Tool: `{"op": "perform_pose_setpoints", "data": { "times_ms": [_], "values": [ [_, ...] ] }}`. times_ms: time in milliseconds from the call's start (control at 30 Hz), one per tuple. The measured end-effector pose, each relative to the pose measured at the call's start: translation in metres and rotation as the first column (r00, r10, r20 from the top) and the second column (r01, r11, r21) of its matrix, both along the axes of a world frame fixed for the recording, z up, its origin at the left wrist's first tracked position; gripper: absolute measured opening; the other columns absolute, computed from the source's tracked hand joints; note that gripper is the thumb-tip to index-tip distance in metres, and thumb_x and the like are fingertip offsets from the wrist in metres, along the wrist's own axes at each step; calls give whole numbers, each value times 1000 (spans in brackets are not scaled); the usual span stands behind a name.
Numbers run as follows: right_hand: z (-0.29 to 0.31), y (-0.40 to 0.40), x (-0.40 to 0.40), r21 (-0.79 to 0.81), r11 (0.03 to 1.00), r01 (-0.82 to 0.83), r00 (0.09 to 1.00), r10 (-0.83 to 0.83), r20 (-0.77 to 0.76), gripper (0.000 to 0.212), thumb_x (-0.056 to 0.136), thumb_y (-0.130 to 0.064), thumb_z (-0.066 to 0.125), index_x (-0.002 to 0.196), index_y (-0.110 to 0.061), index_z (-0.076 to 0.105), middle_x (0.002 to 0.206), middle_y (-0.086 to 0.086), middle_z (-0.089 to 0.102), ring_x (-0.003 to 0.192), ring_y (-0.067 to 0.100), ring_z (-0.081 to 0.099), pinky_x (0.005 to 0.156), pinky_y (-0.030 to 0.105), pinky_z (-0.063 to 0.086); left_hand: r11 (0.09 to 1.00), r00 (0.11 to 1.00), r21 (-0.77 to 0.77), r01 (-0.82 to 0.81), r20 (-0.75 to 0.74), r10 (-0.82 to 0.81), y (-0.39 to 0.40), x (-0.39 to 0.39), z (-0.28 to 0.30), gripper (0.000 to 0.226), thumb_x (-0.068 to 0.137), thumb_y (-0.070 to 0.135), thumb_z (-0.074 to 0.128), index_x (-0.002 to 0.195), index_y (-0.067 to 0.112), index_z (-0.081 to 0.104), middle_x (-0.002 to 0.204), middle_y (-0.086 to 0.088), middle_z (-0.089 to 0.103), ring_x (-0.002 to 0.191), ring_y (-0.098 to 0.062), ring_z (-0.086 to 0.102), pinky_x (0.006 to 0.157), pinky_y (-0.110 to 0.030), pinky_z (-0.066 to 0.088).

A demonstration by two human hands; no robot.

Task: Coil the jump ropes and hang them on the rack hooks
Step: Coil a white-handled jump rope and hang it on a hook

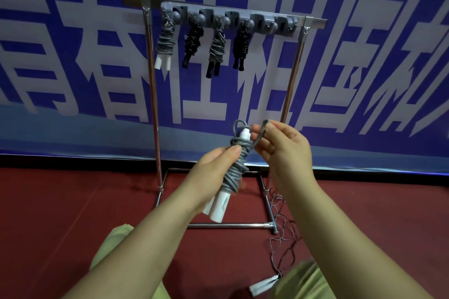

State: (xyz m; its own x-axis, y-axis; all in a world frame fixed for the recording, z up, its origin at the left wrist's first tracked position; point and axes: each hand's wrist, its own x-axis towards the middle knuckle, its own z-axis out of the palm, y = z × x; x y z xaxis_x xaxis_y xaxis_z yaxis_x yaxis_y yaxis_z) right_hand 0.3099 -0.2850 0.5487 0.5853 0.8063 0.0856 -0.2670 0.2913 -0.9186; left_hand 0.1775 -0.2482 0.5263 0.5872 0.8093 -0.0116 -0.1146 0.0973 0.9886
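- Below the rack, in front of its lower legs, the left hand grips the grey jump rope around the middle of its coil, thumb pressed on the wraps, probably so the turns cannot slip while the end is finished.
- Just right of the bundle, the right hand pinches the last free loop of grey cord between thumb and fingers, holding it up and away from the coil; this looks like the tail loop meant to catch a hook.
- The bundle's white handles point down and toward the person, which leaves the loop end uppermost, facing the rack.
- High on the rack, the hook bar carries four coiled ropes on its left and middle hooks, each hanging handles down; the hooks at its right end look free, so one of those seems the likely target.
- Right of the rack's base, on the red floor, a thin dark rope with pale handles lies loose and uncoiled, seemingly still to be done.
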Motion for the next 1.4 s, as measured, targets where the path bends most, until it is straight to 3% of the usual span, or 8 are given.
{"op": "perform_pose_setpoints", "data": {
  "times_ms": [133, 333, 467, 567, 667, 867, 1100, 1400],
  "values": [
    [-5, 4, 0, -41, 996, -76, 997, 74, -29, 11, 97, -11, 53, 102, -8, 62, 83, 5, 72, 72, 14, 68, 69, 28, 57, 999, 1000, -36, 17, -2, -17, 0, -5, -2, 20, 97, 24, 47, 89, 10, 60, 63, -7, 62, 55, -21, 60, 46, -26, 48],
    [0, 4, 3, -192, 957, -216, 915, 267, 303, 22, 100, -16, 46, 99, -12, 68, 88, 6, 70, 81, 15, 65, 76, 28, 56, 996, 996, 46, 74, -57, -71, 5, -14, -1, 18, 96, 18, 48, 87, 12, 62, 59, -1, 64, 55, -18, 57, 47, -24, 47],
    [7, 4, 11, -290, 906, -309, 856, 398, 331, 24, 99, -20, 49, 91, -13, 70, 80, 1, 70, 78, 13, 65, 72, 26, 54, 972, 988, 205, 114, -125, -90, 8, -19, -5, 31, 97, 30, 50, 125, 43, 45, 94, -12, 68, 75, -21, 68, 74, -37, 57],
    [8, 5, 17, -283, 894, -347, 863, 422, 278, 22, 97, -21, 51, 85, -11, 68, 73, 0, 67, 72, 12, 63, 69, 26, 54, 943, 983, 292, 156, -137, -121, 5, -21, -2, 47, 99, 33, 42, 127, 67, 26, 118, -6, 59, 93, -8, 65, 86, -16, 51],
    [8, 4, 21, -220, 903, -370, 887, 414, 204, 21, 95, -18, 51, 82, -7, 64, 66, -1, 66, 65, 9, 61, 62, 22, 53, 945, 978, 254, 208, -75, -195, 0, -19, 0, 48, 100, 29, 39, 124, 70, 30, 138, -12, 48, 97, -21, 68, 79, -38, 57],
    [5, 0, 33, -232, 865, -444, 848, 490, 204, 18, 89, -20, 54, 82, -5, 61, 68, 0, 64, 65, 10, 61, 65, 23, 53, 961, 975, 173, 217, 1, -221, -1, -12, -2, 43, 100, 25, 37, 119, 63, 42, 75, 1, 68, 66, -22, 64, 53, -36, 56],
    [2, 0, 34, -105, 827, -553, 824, 561, 77, 27, 59, -36, 81, 67, -15, 67, 65, 0, 64, 57, 10, 62, 55, 22, 52, 949, 950, 83, 303, 55, -308, 0, -6, -3, 43, 100, 20, 34, 130, 49, 43, 76, -9, 63, 62, -24, 61, 51, -29, 51],
    [-5, -13, 35, -28, 836, -548, 836, 548, 12, 28, 77, -15, 62, 101, -1, 69, 91, 11, 71, 81, 18, 69, 71, 26, 56, 942, 934, -11, 335, 135, -331, 4, -10, 1, 38, 92, 25, 40, 124, 41, 51, 75, -9, 63, 56, -22, 59, 43, -25, 46]
  ]
}}
